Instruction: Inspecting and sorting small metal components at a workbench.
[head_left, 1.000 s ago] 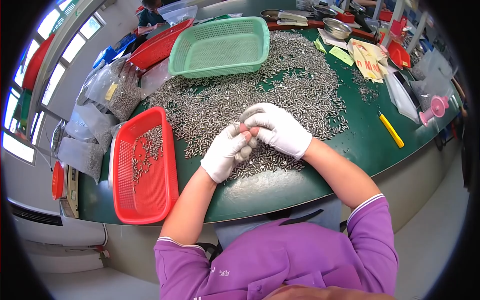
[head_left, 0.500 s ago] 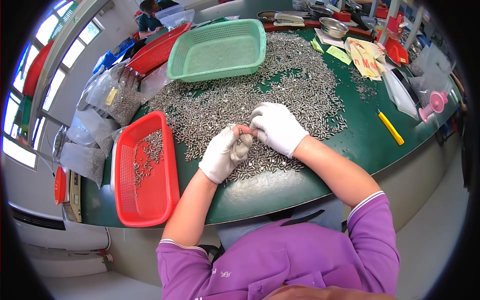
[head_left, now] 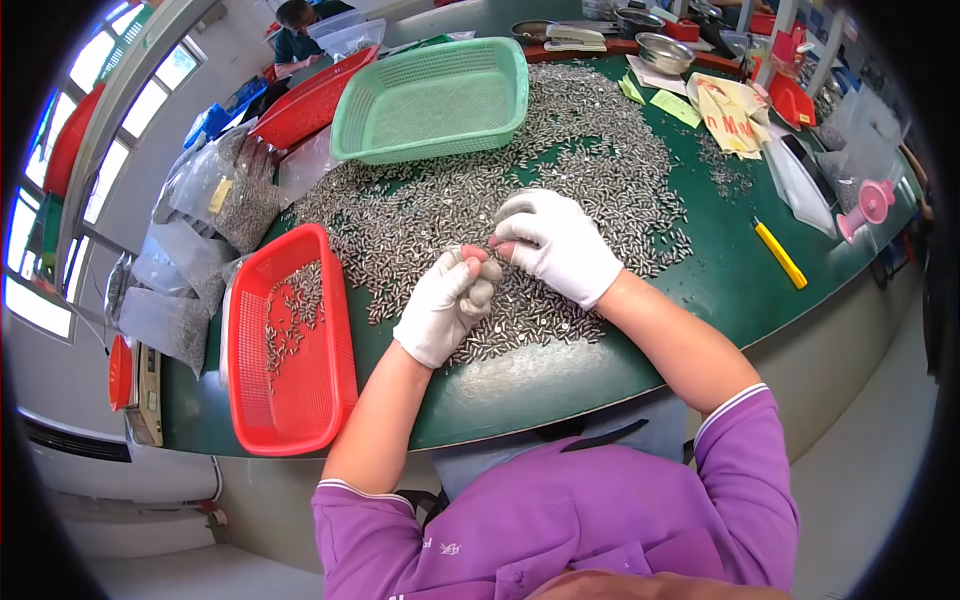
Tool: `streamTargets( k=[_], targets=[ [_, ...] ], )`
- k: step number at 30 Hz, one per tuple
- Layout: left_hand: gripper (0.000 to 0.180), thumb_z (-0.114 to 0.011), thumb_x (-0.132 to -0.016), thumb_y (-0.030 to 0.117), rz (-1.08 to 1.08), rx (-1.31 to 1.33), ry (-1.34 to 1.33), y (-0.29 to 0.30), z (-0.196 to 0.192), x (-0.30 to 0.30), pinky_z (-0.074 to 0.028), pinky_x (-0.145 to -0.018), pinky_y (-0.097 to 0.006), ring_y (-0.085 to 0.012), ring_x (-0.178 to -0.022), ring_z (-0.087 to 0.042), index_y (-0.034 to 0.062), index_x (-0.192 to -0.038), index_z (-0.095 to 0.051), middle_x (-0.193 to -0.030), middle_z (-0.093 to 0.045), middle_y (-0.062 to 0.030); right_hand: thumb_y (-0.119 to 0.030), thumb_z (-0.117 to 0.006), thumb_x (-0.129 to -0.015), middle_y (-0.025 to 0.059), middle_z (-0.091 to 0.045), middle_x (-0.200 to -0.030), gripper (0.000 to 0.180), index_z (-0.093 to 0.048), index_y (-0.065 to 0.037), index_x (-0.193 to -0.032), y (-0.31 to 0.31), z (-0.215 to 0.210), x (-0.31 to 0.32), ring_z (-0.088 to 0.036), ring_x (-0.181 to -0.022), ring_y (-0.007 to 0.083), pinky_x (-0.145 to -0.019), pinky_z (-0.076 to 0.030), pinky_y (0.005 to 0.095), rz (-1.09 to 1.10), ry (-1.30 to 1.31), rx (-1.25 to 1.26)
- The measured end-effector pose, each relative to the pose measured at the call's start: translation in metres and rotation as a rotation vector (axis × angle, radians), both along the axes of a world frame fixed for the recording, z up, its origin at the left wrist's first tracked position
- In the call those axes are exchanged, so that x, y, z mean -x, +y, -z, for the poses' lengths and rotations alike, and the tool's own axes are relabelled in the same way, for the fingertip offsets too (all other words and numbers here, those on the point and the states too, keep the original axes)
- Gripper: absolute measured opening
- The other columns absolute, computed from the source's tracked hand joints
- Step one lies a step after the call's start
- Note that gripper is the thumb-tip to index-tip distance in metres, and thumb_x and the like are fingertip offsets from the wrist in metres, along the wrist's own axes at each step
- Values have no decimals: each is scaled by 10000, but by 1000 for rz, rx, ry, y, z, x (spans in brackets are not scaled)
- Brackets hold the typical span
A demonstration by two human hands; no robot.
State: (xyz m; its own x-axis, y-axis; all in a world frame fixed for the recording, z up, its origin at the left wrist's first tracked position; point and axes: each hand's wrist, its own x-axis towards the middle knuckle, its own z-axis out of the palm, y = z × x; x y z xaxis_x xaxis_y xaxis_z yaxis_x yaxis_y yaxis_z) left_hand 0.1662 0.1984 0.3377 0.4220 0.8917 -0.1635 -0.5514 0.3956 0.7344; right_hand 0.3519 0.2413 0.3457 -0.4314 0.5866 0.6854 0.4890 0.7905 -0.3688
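Small silvery metal pieces [head_left: 590, 180], shaped like short pins, lie spread thickly over the green table. Above their near part are both my hands, in white gloves with bare fingertips. My left hand [head_left: 446, 302] is closed, thumb and fingertips pressed together; whatever it may hold is too small to make out. Close by on the right, my right hand [head_left: 560, 245] has its fingers bent into a pinch, tips near the left fingertips. Anything between them is too small to name. A red plastic basket [head_left: 345, 375] stands left of my left forearm, with some metal pieces in it.
A green basket [head_left: 345, 145] stands at the back, beside another red basket [head_left: 318, 98]. Bags of metal pieces [head_left: 240, 195] line the left side. On the right lie a yellow-handled tool [head_left: 780, 255], a pink spool-like object [head_left: 868, 208] and papers. Someone sits at the far left.
My fingertips have drawn slightly apart, where before they met. The right hand has shifted a little up, its fingers more raised. The baskets stay in place.
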Motion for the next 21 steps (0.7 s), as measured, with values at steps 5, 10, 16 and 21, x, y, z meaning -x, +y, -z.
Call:
streamTargets(
  k=[5,10,16,21],
  targets=[
    [180,-593,-893,201,109,-22,86,-1,0,-3,-295,-490,-147,-13,-529,-371,73,-1007,-540,-793,-544,23,-177,-692,-669,60,-624,-885,156,-659,-99,-800,-4,-4,3,-600,-858,257,-751,-496,365,-165,77,-78],
    [183,-591,-895,186,91,-55,96,-1,-1,-1,-343,-481,-136,-10,-554,-441,57,-1017,-546,-787,-564,15,-181,-688,-712,60,-625,-895,130,-669,-103,-814,-8,-4,2,-596,-880,262,-777,-491,359,-118,119,78],
    [166,-573,-907,171,26,-18,149,-4,-2,-2,-340,-492,-160,-40,-548,-425,93,-1047,-530,-823,-573,-12,-181,-705,-737,89,-603,-1028,170,-662,-107,-884,-9,-6,-2,-578,-989,246,-867,-461,341,-253,161,474],
    [163,-578,-903,172,16,-33,168,-5,-3,-3,-340,-489,-158,-38,-552,-432,83,-1033,-536,-814,-574,-11,-188,-672,-761,97,-608,-1009,159,-647,-83,-878,-9,-5,-1,-585,-970,260,-853,-466,346,-192,90,304]
  ],
)
